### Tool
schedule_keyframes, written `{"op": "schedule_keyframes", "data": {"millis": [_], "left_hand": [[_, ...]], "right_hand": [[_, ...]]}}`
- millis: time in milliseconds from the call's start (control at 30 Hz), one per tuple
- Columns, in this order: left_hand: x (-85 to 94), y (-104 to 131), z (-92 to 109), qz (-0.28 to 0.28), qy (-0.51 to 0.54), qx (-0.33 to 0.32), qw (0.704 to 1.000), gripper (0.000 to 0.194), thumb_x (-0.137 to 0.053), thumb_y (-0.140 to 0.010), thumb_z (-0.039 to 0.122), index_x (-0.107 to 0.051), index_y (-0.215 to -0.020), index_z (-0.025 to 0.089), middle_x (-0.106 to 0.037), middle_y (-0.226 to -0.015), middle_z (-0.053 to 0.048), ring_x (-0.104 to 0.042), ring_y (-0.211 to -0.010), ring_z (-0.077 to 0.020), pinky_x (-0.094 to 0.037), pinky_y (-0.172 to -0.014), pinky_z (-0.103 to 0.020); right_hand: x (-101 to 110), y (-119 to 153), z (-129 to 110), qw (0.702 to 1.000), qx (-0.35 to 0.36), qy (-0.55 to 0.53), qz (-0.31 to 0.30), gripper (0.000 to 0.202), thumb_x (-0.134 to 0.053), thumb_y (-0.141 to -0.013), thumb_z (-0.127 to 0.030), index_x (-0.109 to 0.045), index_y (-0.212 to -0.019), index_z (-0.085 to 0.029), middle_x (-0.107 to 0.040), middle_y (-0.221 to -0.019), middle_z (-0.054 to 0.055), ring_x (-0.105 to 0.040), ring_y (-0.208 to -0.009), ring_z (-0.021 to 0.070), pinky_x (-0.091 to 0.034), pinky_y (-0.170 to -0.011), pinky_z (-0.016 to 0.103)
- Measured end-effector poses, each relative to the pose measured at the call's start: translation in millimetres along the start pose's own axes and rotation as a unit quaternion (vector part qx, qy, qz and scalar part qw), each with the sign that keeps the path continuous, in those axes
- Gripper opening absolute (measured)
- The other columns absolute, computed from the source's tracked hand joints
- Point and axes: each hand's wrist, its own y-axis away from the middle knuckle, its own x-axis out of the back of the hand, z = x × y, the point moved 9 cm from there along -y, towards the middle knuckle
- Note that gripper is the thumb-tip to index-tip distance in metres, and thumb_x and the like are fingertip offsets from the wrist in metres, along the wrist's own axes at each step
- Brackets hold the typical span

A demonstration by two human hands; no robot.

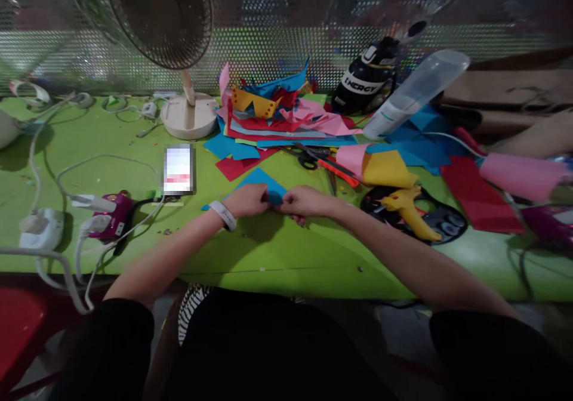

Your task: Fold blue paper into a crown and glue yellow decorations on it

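Your left hand (252,200) and right hand (305,201) look clamped on the near side of the angular blue paper sheet (261,178); pinch evenly so it doesn't skew.

Green tabletop (264,252) bare on near side of my left hand (247,201) and right hand (308,201); I can slide sideways there. Far: paper heap (286,127), scissors (308,161) block me. Right: glue gun (408,209) in way. Left: phone (178,171), purple socket block (119,205) narrow passage.
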Motion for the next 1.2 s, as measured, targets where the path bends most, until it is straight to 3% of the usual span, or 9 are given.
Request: {"op": "schedule_keyframes", "data": {"millis": [100, 267, 500, 900, 1033, 1200], "left_hand": [[-1.9, -10, -17, -0.042, 0.044, -0.005, 0.998, 0.018, -0.064, -0.084, 0.032, -0.066, -0.090, 0.015, -0.071, -0.079, -0.003, -0.066, -0.071, -0.0160, -0.048, -0.065, -0.024], [-15.8, -11, -38, -0.127, 0.235, 0.081, 0.960, 0.018, -0.069, -0.080, 0.032, -0.061, -0.075, 0.017, -0.063, -0.059, 0.001, -0.064, -0.056, -0.0138, -0.050, -0.058, -0.025], [-19.4, -13, -40, -0.125, 0.299, 0.114, 0.939, 0.021, -0.075, -0.074, 0.028, -0.058, -0.068, 0.018, -0.063, -0.054, 0.001, -0.065, -0.058, -0.0148, -0.054, -0.063, -0.028], [-21.3, -15, -42, -0.124, 0.276, 0.097, 0.948, 0.028, -0.081, -0.068, 0.031, -0.057, -0.062, 0.017, -0.065, -0.055, 0.000, -0.066, -0.056, -0.0150, -0.052, -0.055, -0.024], [-24.4, -9, -52, -0.121, 0.291, 0.102, 0.944, 0.031, -0.084, -0.065, 0.032, -0.056, -0.063, 0.017, -0.066, -0.054, -0.001, -0.068, -0.056, -0.0164, -0.052, -0.055, -0.025], [-24.1, 18, -81, -0.126, 0.323, 0.156, 0.925, 0.031, -0.081, -0.069, 0.033, -0.055, -0.065, 0.017, -0.068, -0.056, -0.002, -0.069, -0.057, -0.0181, -0.054, -0.056, -0.028]], "right_hand": [[0, -2, -1, 1.000, 0.008, -0.015, -0.013, 0.045, -0.064, -0.082, -0.055, -0.051, -0.057, -0.020, -0.063, -0.051, -0.001, -0.061, -0.044, 0.0118, -0.050, -0.050, 0.022], [0, -1, -1, 0.998, -0.028, -0.046, -0.032, 0.055, -0.069, -0.072, -0.068, -0.048, -0.056, -0.020, -0.062, -0.050, 0.000, -0.061, -0.044, 0.0131, -0.050, -0.047, 0.024], [-2, -1, -3, 0.995, -0.046, -0.058, -0.060, 0.056, -0.071, -0.070, -0.070, -0.048, -0.057, -0.020, -0.061, -0.049, -0.001, -0.060, -0.043, 0.0117, -0.050, -0.047, 0.023], [-5, -7, 1, 0.990, -0.076, -0.059, -0.099, 0.056, -0.073, -0.068, -0.069, -0.051, -0.058, -0.018, -0.063, -0.049, 0.000, -0.063, -0.044, 0.0126, -0.046, -0.047, 0.022], [-3, -8, 3, 0.992, -0.069, -0.058, -0.087, 0.058, -0.072, -0.067, -0.071, -0.051, -0.058, -0.018, -0.063, -0.048, 0.000, -0.062, -0.043, 0.0123, -0.046, -0.046, 0.022], [-1, -7, 10, 0.992, -0.073, -0.068, -0.082, 0.060, -0.073, -0.062, -0.073, -0.052, -0.057, -0.017, -0.063, -0.047, 0.000, -0.063, -0.044, 0.0125, -0.050, -0.050, 0.022]]}}
